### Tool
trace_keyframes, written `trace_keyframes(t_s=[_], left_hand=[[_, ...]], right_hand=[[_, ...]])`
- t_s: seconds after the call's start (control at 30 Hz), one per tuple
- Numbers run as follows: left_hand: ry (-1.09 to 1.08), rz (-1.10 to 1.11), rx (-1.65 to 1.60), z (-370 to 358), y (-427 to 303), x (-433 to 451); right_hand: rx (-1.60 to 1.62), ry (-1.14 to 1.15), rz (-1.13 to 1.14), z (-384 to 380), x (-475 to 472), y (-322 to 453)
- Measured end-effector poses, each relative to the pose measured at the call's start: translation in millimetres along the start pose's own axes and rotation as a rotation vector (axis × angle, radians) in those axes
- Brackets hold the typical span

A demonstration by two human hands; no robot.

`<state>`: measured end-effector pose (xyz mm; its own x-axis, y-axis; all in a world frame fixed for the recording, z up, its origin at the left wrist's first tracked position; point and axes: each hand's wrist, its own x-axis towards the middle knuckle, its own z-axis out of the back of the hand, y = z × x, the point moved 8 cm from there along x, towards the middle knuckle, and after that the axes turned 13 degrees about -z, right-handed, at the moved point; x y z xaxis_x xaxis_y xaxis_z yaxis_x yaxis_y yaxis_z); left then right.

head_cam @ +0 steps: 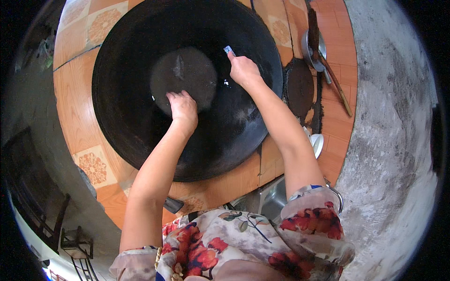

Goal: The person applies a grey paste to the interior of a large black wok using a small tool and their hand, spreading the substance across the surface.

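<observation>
A large black wok (pixel 130 140) is set into a tiled stove top in front of me. At its bottom lies a round greyish area (pixel 197 70) that looks like shallow water. My left hand (pixel 183 108) reaches down to the near edge of this area. Its fingers are a little apart and nothing shows in them, though the palm is hidden. Over the right side of the wok, my right hand (pixel 245 70) grips a small blue-and-white piece (pixel 228 50). Only its end sticks out past the thumb, so its kind is unclear.
Wood-patterned tiles (pixel 75 95) surround the wok. To the right, a metal ladle (pixel 305 45) and a wooden-handled brush (pixel 335 80) rest near a dark round cover (pixel 299 87). A white bowl (pixel 317 144) and a metal basin (pixel 273 198) are partly behind my right arm. A black handle (pixel 173 204) lies near my waist.
</observation>
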<state>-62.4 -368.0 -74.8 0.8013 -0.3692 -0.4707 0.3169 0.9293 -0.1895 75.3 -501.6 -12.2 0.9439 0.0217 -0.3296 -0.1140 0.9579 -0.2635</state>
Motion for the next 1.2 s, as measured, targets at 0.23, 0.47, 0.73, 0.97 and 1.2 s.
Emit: trace_keyframes(t_s=[0.23, 0.47, 0.73, 0.97, 1.2], left_hand=[[-0.058, 0.01, 0.079, -4.7, 3.2, 2.0], [-0.036, -0.034, 0.049, -0.5, -0.5, -0.5], [0.084, -0.026, 0.011, -9.8, -8.6, 15.0], [0.048, -0.019, -0.024, -13.2, 2.9, 5.0], [0.034, -0.034, -0.048, -3.7, -0.1, 12.6]], right_hand=[[-0.055, 0.227, -0.05, -46.8, -66.2, -5.7], [0.032, 0.121, -0.002, -29.1, -26.2, 11.5], [0.141, 0.145, -0.01, -22.8, -6.6, 44.4], [0.016, 0.288, -0.022, -79.9, -73.4, 13.4], [0.111, 0.128, -0.083, -24.4, -9.7, 35.6]])
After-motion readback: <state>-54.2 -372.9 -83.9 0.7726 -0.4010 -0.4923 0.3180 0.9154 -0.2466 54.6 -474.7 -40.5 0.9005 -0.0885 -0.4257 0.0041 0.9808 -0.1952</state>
